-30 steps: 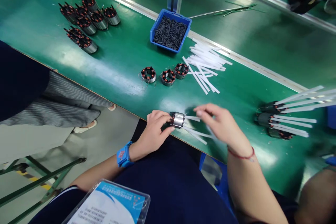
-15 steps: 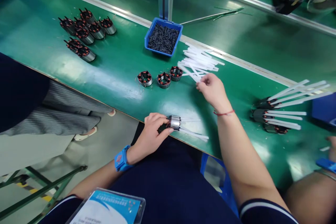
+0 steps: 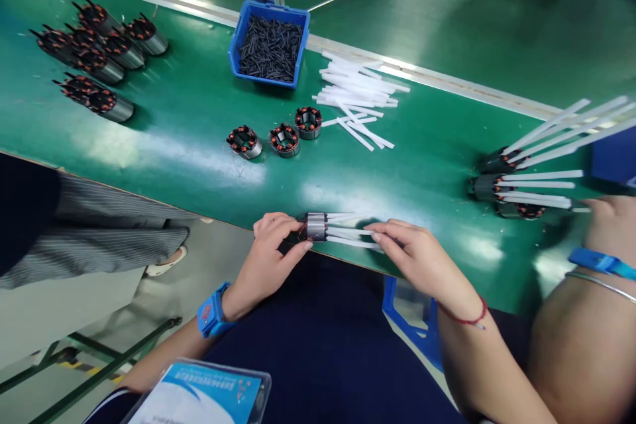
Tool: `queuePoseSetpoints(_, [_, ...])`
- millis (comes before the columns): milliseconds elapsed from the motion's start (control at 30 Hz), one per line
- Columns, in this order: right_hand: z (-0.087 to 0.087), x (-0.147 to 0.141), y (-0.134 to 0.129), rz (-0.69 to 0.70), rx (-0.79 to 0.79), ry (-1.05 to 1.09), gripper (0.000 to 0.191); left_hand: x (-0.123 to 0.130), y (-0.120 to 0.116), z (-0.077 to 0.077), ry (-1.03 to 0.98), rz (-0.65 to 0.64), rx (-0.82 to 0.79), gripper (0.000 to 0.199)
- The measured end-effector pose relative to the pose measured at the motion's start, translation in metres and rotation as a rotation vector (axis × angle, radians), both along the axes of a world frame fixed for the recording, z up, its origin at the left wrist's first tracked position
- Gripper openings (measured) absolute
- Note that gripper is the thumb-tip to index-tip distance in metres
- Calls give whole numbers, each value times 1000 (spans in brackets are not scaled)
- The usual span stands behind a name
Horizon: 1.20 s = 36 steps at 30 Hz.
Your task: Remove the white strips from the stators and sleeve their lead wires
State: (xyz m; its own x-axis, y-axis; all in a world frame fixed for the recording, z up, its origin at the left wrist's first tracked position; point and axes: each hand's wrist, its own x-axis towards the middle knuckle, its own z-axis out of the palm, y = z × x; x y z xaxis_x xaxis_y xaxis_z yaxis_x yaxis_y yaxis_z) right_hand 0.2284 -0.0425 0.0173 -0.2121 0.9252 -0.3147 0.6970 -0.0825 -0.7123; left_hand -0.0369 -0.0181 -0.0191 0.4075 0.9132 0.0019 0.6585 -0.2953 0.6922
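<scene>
My left hand (image 3: 272, 248) is closed on a motor stator (image 3: 316, 226), a silver ring with dark ends, lying on its side at the table's front edge. White strips (image 3: 352, 242) stick out of its right end. Between thumb and fingertips, my right hand (image 3: 415, 253) pinches the outer end of one white strip (image 3: 348, 230), whose other end meets the stator. Beyond my hands, a loose pile of white strips (image 3: 358, 89) lies on the green table (image 3: 199, 165). Three stators (image 3: 285, 140) with copper windings stand left of that pile.
A blue bin (image 3: 269, 44) of short black pieces stands at the table's back rail. Several taller stators (image 3: 114, 46) are grouped at far left. At right are stators with white strips (image 3: 501, 185); a co-worker's hand (image 3: 611, 222) is beside them. Another person's striped trousers (image 3: 119, 225) show at left.
My right hand has come from the white pile down to the stator, bringing a strip to its right end. My left hand still holds the stator. The co-worker's hand has moved in toward the right-hand stators.
</scene>
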Motion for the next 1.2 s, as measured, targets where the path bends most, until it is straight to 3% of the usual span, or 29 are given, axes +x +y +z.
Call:
queuePoseSetpoints(267, [0,-26,25,126,-78,161,27,-2,0,5,2,-46,-18,19])
queuePoseSetpoints(500, [-1,-48,28,159,-154,250,25,-3,2,2,-36,-72,9,14])
queuePoseSetpoints(633, [-7,-61,23,31,-222,351,14,1,0,2,-49,-15,-1,14])
queuePoseSetpoints(767, [-17,-69,16,-191,-388,577,18,4,-4,6,-52,58,-21,17])
queuePoseSetpoints(867, [-21,-71,13,-290,-427,653,23,5,-8,6,-86,105,-5,20])
queuePoseSetpoints(1000, [-21,-72,8,-323,-363,583,24,4,-10,5,-137,121,43,21])
queuePoseSetpoints(1133, [-17,-74,4,-284,-301,516,23,5,-8,7,-158,101,-41,8])
queuePoseSetpoints(1200, [-15,-73,4,-238,-269,508,25,6,-6,9,-134,93,-69,14])
